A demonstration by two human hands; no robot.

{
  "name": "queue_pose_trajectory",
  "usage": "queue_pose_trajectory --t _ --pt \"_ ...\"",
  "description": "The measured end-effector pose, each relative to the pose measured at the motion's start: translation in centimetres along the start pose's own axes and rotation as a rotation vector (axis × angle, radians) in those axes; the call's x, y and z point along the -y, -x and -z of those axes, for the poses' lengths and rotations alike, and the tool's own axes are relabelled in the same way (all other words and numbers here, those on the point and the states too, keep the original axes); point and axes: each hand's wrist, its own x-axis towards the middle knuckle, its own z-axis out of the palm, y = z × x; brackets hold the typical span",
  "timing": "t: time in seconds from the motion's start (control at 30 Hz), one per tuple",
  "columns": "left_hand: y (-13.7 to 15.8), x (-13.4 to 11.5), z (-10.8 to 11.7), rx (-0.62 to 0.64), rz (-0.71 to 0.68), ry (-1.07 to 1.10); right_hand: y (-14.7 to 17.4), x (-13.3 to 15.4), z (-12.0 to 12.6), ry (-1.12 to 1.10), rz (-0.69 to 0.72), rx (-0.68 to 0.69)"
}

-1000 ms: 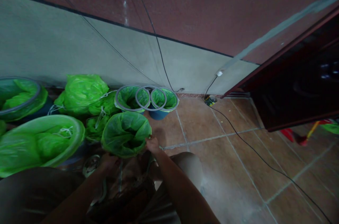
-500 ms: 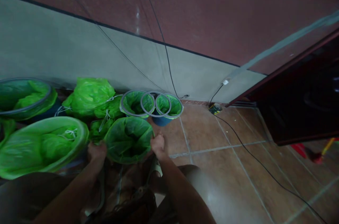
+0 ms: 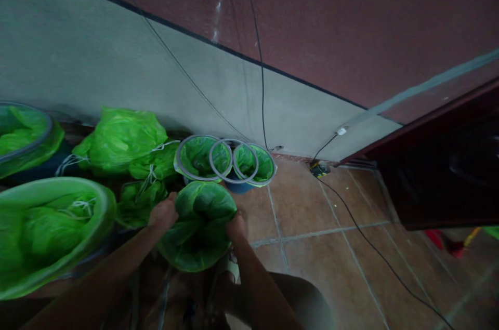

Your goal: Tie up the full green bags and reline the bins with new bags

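Observation:
Between my two hands is a trash bin lined with a green bag (image 3: 195, 247), its mouth facing up toward me. My left hand (image 3: 162, 213) grips the left side of its rim, fingers closed over the bag's edge. On the right side, my right hand (image 3: 236, 228) is closed on the rim too. Just beyond stand two smaller lined bins, and a loose grey ring (image 3: 212, 163) lies across their tops. The bin's outer wall is hidden by the bag and my arms.
To the left are a large lined bin (image 3: 105, 210), another lined bin (image 3: 49, 135) and tied green bags (image 3: 127, 137). A black cable (image 3: 374, 239) crosses the tiled floor at right, past a small can (image 3: 319, 168). A dark door (image 3: 440, 179) stands beyond.
My left hand has moved along the rim, up and to the right. The bin between my hands has tilted and sits lower in view. The camera has shifted slightly.

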Motion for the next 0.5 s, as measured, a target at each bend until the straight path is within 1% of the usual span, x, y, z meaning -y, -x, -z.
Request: queue_pose_trajectory --t 0.03,0.1,0.13,0.17,0.2,0.23,0.27,0.3,0.33,0.37,0.4,0.5 --pt "-0.2 -0.3 0.1 0.016 -0.009 -0.007 0.3 0.2 0.4 0.009 -0.023 -0.016" --pt "-0.5 -0.5 0.4 0.049 -0.014 -0.021 1.0 1.2 1.3 0.066 -0.021 -0.136" --pt "-0.6 -0.5 0.5 0.064 -0.017 -0.031 1.3 2.1 1.7 0.103 0.015 -0.212" --pt "-0.7 -0.4 0.6 0.079 -0.020 -0.042 1.6 3.1 1.9 0.134 0.080 -0.268" --pt "-0.8 -0.4 0.7 0.092 -0.021 -0.047 1.7 4.2 1.9 0.148 0.169 -0.272" --pt "-0.9 -0.3 0.7 0.099 -0.021 -0.042 1.7 5.4 1.6 0.138 0.265 -0.207" --pt "-0.9 -0.3 0.6 0.094 -0.019 -0.023 1.5 6.5 1.1 0.114 0.338 -0.094" --pt "-0.9 -0.3 0.5 0.089 -0.011 0.000 1.0 7.5 0.3 0.091 0.376 0.027" --pt "-0.9 -0.3 0.4 0.084 -0.003 0.023 0.3 8.4 -0.6 0.079 0.379 0.130" --pt "-0.8 -0.4 0.2 0.079 0.006 0.043 -0.6 9.2 -1.6 0.080 0.353 0.200" --pt "-0.8 -0.4 0.1 0.077 0.012 0.055 -1.7 9.7 -2.6 0.092 0.311 0.240" --pt "-0.9 -0.5 -0.3 0.078 0.034 0.059 -5.1 10.2 -5.3 0.142 0.206 0.249"
